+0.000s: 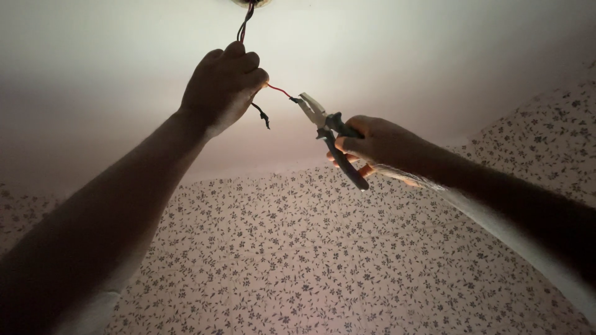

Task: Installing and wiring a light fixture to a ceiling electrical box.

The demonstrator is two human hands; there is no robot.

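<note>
My left hand (225, 87) is raised toward the ceiling, fist closed around a bundle of wires (245, 23) hanging from a ceiling opening (251, 2). A red wire (279, 91) sticks out of the fist to the right, and a black wire end (262, 115) dangles below it. My right hand (379, 144) grips a pair of pliers (326, 127) with dark handles. The metal jaws of the pliers pinch the tip of the red wire.
A plain white ceiling (403, 49) spans the top of the view. Below it runs a wall with small floral-patterned wallpaper (298, 260). Both my forearms reach up from the lower corners.
</note>
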